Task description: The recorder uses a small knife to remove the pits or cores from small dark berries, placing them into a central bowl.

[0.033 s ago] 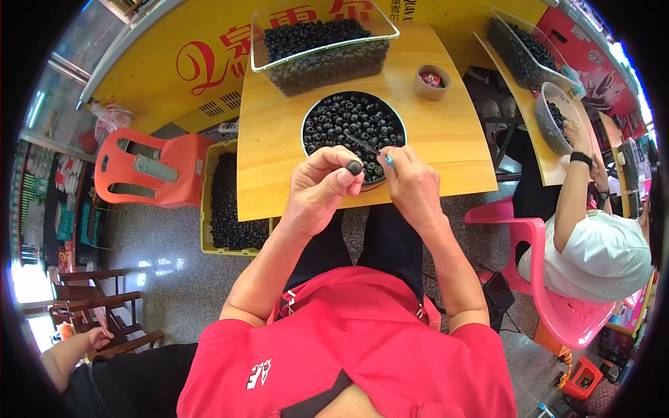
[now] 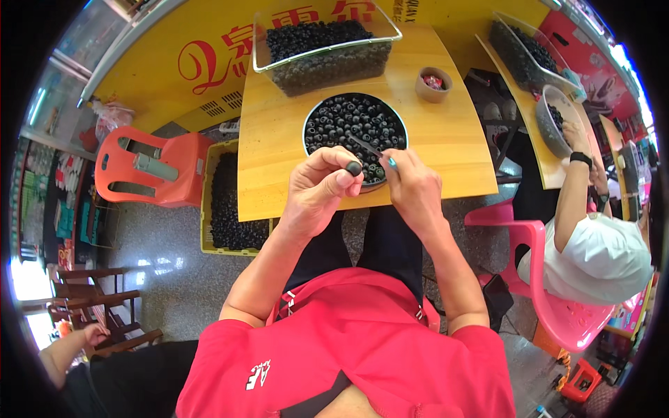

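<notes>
Pinching fingers: the left hand (image 2: 313,189) holds one small round black piece (image 2: 354,168) between thumb and forefinger, with almost no gap around it.
Tool grip: the right hand (image 2: 418,189) is closed around the blue end of a slim dark tool (image 2: 365,145).
Piece to tool: the black piece lies to the left of the right fingers and on the near side of the blade, which appears apart from it; their depth apart I cannot tell.
Long axis: the blade slants from the right fingers toward far left, while the piece, almost round, shows no clear axis.
Nearer hand: the left, since it has the piece.
Bowl: a round bowl (image 2: 304,127) full of dark pieces sits just beyond both hands.
Table: on the wooden table (image 2: 456,150), a clear tub (image 2: 327,53) stands far, a brown cup (image 2: 433,96) far right.
Floor: a yellow crate (image 2: 206,209) stands left of the table.
</notes>
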### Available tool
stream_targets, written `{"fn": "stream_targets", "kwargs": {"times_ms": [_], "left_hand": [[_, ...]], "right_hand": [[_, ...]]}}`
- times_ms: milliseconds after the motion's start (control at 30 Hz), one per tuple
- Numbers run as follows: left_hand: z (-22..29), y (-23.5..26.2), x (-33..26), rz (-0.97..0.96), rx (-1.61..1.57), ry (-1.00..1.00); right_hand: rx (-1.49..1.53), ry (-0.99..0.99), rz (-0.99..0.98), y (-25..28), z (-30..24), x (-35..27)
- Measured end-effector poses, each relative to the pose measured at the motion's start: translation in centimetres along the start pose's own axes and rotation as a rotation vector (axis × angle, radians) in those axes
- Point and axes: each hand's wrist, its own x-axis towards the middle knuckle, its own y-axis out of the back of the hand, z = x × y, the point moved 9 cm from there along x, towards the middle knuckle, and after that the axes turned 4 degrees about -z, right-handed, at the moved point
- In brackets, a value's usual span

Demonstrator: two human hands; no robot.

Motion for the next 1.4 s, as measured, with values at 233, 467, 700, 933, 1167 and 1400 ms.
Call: {"fn": "stream_targets", "kwargs": {"times_ms": [233, 467, 700, 933, 1167, 1400], "left_hand": [[6.7, 8.4, -2.9, 0.384, 0.433, -0.209], [8.0, 30.2, -15.6, 0.909, 1.005, 0.014], [4.3, 37.9, -24.3, 1.124, 1.317, 0.25], [11.3, 17.7, -8.9, 0.762, 1.161, -0.282], [3.9, -2.3, -0.2, -0.371, 1.585, -0.214], [-0.9, -3.1, 0.2, -0.638, 1.817, -0.073]], "right_hand": [[0.188, 0.006, 0.141, 2.6, -0.2, 0.4], [0.093, -0.144, 0.151, 0.8, 5.6, 1.8], [0.344, -0.343, 0.081, -3.5, 10.2, 3.2], [0.217, -0.322, 0.108, -2.1, 8.9, 1.6], [0.12, -0.324, 0.164, -0.4, 7.2, 0.3], [0.092, -0.271, 0.196, 0.1, 6.9, -0.3]]}}
